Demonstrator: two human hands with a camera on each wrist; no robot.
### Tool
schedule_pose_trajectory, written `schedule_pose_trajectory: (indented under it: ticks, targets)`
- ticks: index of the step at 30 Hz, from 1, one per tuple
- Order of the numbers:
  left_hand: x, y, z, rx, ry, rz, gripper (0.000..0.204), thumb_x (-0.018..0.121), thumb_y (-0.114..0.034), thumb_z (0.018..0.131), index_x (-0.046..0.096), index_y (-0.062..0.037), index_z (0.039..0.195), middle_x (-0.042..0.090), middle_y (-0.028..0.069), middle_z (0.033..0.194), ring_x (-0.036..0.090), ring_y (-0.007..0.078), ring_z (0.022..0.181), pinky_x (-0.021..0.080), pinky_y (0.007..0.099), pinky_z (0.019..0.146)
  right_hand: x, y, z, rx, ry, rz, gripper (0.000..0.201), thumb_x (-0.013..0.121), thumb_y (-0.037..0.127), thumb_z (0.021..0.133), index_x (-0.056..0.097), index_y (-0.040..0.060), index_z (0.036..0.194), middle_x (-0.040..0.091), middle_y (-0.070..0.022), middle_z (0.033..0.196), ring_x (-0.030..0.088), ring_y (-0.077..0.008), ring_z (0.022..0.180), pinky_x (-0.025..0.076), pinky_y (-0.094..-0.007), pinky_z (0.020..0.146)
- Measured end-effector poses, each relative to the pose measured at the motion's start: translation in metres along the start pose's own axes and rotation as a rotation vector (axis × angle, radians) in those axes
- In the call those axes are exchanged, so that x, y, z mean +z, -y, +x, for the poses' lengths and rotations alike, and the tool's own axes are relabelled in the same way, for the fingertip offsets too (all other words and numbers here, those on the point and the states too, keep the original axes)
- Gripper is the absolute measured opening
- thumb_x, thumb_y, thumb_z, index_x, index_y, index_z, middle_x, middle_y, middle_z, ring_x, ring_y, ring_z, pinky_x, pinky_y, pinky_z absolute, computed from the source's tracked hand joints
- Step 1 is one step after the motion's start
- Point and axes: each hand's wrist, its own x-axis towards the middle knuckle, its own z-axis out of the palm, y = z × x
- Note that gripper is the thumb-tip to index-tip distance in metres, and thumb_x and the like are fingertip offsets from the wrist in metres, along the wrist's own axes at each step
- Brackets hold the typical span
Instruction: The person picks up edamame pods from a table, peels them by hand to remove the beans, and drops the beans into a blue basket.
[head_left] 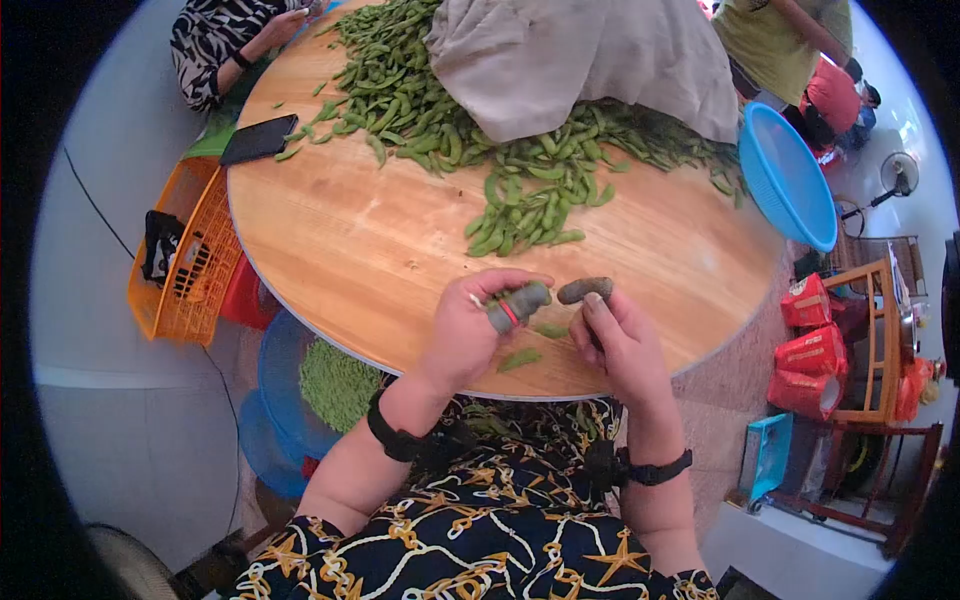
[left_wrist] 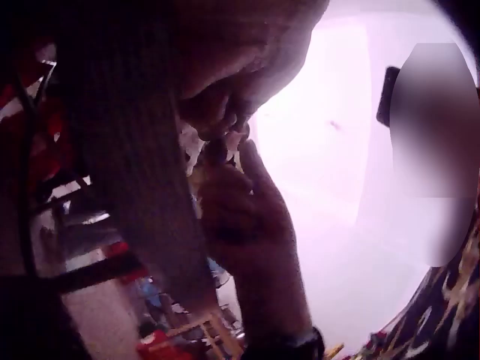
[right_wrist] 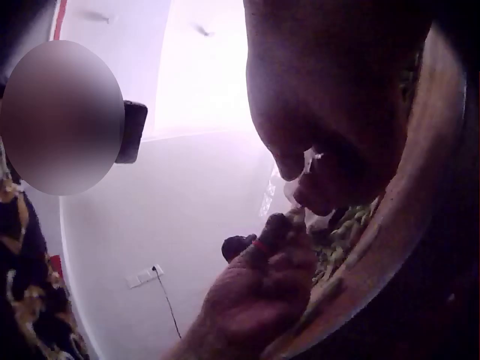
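In the head view my left hand [head_left: 462,335] is just over the near table edge, its fingers curled round a green soybean pod [right_wrist: 298,217]. Its thumb wears a dark grey finger cover [head_left: 524,304] with a red band. Facing it a short way to the right is my right hand [head_left: 630,350], fingers bent and thumb against the forefinger, which has a dark cover [head_left: 585,290]. Nothing shows between those two fingers. Two loose pods lie below the hands, one a green pod [head_left: 519,359] near the edge. Both wrist views are dark.
A heap of soybean pods [head_left: 400,110], partly under a grey cloth [head_left: 590,60], covers the far table [head_left: 340,220]. A phone [head_left: 258,139] lies at the left edge. A blue basin [head_left: 790,180] leans at the right. Shelled beans [head_left: 338,385] fill a blue basket below left.
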Motion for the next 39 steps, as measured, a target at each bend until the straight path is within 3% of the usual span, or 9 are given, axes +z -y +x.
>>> schedule_pose_trajectory:
  ticks: [1,11,14,16,20,27,30,35,39]
  targets:
    - [-0.005,0.002,0.001,-0.063,0.0,-0.278,0.015,0.062,-0.006,0.08,0.063,-0.0022,0.095,0.063,0.0018,0.087,0.055,0.0059,0.075,0.044,0.0188,0.062,0.002,0.003,-0.001,0.007,0.038,0.019,0.021,0.045,0.022,0.092,0.055,0.0048,0.087,0.048,0.0044,0.064,0.042,-0.0039,0.054,0.034,-0.0187,0.048]
    - [-0.002,0.005,0.004,0.066,-0.005,-0.111,0.014,0.066,-0.01,0.077,0.063,-0.0049,0.09,0.065,0.0051,0.089,0.055,0.004,0.066,0.038,0.0146,0.049,0.008,-0.005,0.001,0.099,0.203,0.148,0.022,0.042,0.023,0.094,0.052,0.0072,0.083,0.049,0.0036,0.067,0.041,-0.0027,0.054,0.032,-0.0168,0.047]
    - [-0.003,0.002,0.003,0.056,-0.019,-0.035,0.008,0.061,-0.004,0.081,0.063,-0.0001,0.088,0.06,0.0017,0.08,0.054,0.0073,0.075,0.044,0.0211,0.067,0.014,-0.002,0.001,0.113,0.176,0.201,0.02,0.043,0.022,0.093,0.053,0.007,0.085,0.05,0.0034,0.066,0.04,-0.0023,0.053,0.031,-0.0164,0.046]
    - [-0.012,0.002,0.005,-0.158,0.145,-0.256,0.01,0.059,-0.008,0.083,0.062,-0.0008,0.089,0.06,0.0013,0.081,0.053,0.0066,0.072,0.043,0.0206,0.063,0.014,-0.002,0.001,0.14,0.161,0.228,0.019,0.044,0.022,0.093,0.054,0.0067,0.087,0.05,0.0033,0.066,0.04,-0.0022,0.053,0.031,-0.0165,0.046]
    - [-0.011,-0.004,0.004,-0.155,0.289,-0.458,0.015,0.065,-0.004,0.073,0.06,-0.0004,0.087,0.059,0.001,0.079,0.054,0.0054,0.067,0.04,0.0146,0.053,0.009,-0.005,-0.001,0.223,0.252,0.404,0.016,0.047,0.02,0.091,0.056,0.0056,0.09,0.05,0.0027,0.065,0.039,-0.0024,0.052,0.031,-0.0168,0.046]
    - [0.0,0.014,0.007,0.149,0.042,0.238,0.017,0.064,-0.007,0.079,0.056,-0.0032,0.093,0.055,-0.0014,0.081,0.049,0.0034,0.066,0.041,0.0167,0.057,0.014,-0.024,0.008,-0.174,-0.101,-0.32,0.015,0.052,0.018,0.088,0.058,0.006,0.082,0.052,0.003,0.062,0.045,-0.0038,0.05,0.035,-0.0185,0.044]
    - [0.002,0.009,0.005,0.167,-0.022,0.244,0.017,0.063,-0.008,0.08,0.057,-0.0025,0.096,0.055,-0.0024,0.082,0.048,0.0025,0.065,0.041,0.0172,0.056,0.014,-0.015,0.008,0.104,-0.092,-0.038,0.016,0.052,0.02,0.088,0.058,0.0056,0.083,0.051,0.0037,0.06,0.044,-0.0037,0.049,0.034,-0.0187,0.045]
    - [-0.001,0.008,0.003,0.043,0.011,0.126,0.023,0.06,-0.007,0.082,0.058,-0.0022,0.105,0.056,-0.0033,0.082,0.047,0.0014,0.064,0.04,0.0177,0.055,-0.005,-0.014,0.009,0.144,0.008,-0.026,0.018,0.054,0.022,0.087,0.058,0.0053,0.083,0.051,0.004,0.06,0.043,-0.0031,0.049,0.032,-0.0176,0.044]
    - [0.005,0.007,0.003,0.348,-0.005,0.567,0.035,0.056,0.0,0.078,0.056,-0.0054,0.113,0.06,0.0056,0.081,0.055,0.0115,0.066,0.044,0.0223,0.058,-0.005,0.003,0.015,-0.008,-0.06,-0.11,0.02,0.056,0.024,0.086,0.059,0.004,0.083,0.051,0.0048,0.062,0.043,-0.0025,0.052,0.032,-0.0172,0.045]
